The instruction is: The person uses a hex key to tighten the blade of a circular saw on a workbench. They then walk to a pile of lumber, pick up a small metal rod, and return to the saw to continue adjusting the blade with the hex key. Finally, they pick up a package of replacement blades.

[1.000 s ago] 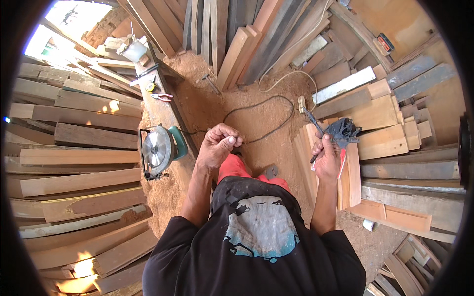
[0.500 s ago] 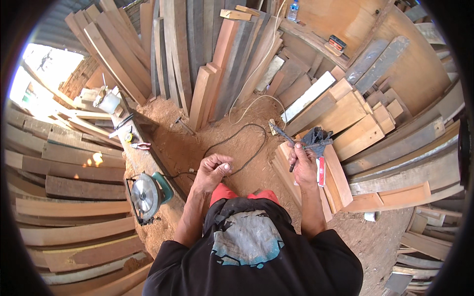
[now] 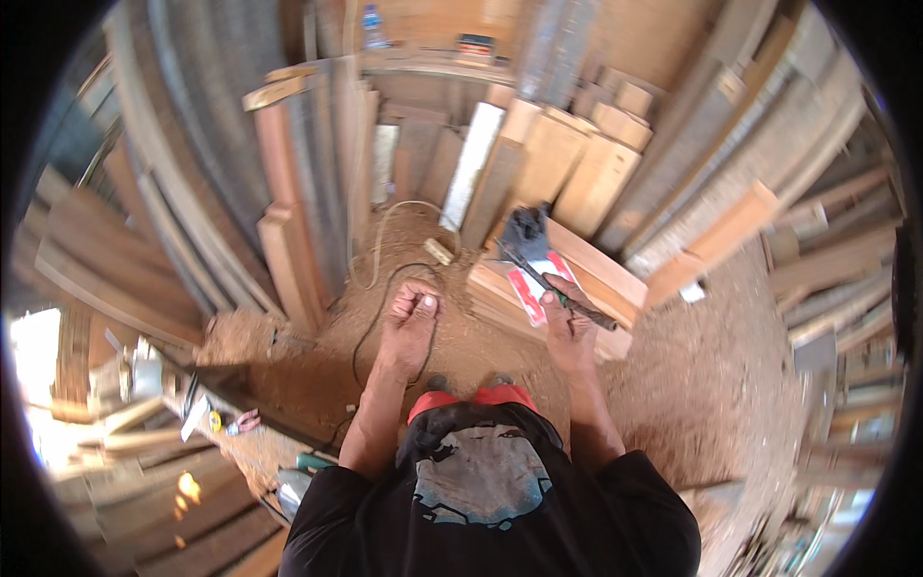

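My right hand (image 3: 569, 322) is closed round a slim, dark, stick-like tool (image 3: 580, 308) with a narrow tip and a patch of green; its exact kind is unclear. The tool slants over a red and white packet (image 3: 524, 306) lying on stacked planks (image 3: 630, 286). A crumpled black plastic bag (image 3: 525, 231) rests on the same stack, beyond the tool's tip. In front of my body, my left hand (image 3: 413, 313) is held up with thumb and curled fingers pressed together. Whatever those fingers pinch, if anything, is hidden.
A dark cable (image 3: 358, 351) and a pale cord (image 3: 356, 274) lie on the sawdust-covered floor. A circular saw (image 3: 293, 489), partly behind my sleeve, sits on the bench (image 3: 255, 452) at left with pliers (image 3: 245, 421) and a tape measure (image 3: 215, 421). Upright boards (image 3: 288, 260) lean at the back.
My view has swung to the right, bringing the plank stack to the middle. My right hand has turned, so the tool now slants down to the right over the packet. My left hand stays closed.
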Available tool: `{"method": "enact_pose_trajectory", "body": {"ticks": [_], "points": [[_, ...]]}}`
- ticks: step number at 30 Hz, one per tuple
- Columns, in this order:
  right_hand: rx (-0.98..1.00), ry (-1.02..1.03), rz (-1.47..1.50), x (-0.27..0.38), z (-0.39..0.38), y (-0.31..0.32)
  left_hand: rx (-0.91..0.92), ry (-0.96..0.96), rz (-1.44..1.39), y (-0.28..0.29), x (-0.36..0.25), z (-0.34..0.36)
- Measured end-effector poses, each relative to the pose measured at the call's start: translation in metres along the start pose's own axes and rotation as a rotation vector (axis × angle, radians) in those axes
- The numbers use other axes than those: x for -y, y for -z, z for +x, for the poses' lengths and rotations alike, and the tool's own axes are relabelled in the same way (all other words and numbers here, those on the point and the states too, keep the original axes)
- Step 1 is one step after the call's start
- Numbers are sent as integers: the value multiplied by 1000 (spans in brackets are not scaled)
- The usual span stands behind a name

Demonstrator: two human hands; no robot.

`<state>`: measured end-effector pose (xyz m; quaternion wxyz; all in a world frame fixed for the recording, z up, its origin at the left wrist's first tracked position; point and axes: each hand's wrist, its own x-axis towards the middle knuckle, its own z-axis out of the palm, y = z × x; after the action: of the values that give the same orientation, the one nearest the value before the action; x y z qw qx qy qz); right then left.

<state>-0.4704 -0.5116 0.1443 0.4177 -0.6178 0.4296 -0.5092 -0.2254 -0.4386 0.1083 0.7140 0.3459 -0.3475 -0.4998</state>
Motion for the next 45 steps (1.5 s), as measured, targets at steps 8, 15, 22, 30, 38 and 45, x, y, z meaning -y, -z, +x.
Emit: {"method": "enact_pose_trajectory", "body": {"ticks": [8, 15, 22, 30, 38, 45], "points": [[-157, 12, -398, 38, -45, 89, 312, 236, -81, -79, 66, 47], [-558, -199, -468, 2, -107, 236, 671, 473, -284, -233, 158, 47], [-923, -389, -364, -14, -169, 422, 836, 961, -537, -419, 269, 1], [-1242, -231, -424, -22, -217, 543, 1055, 1507, -560, -591, 369, -36], [-1606, -256, -150, -41, -248, 575, 1351, 1753, -338, -715, 442, -86], [-1508, -168, 48, -67, -159, 671, 1654, 949, -111, -840, 474, -44]]}}
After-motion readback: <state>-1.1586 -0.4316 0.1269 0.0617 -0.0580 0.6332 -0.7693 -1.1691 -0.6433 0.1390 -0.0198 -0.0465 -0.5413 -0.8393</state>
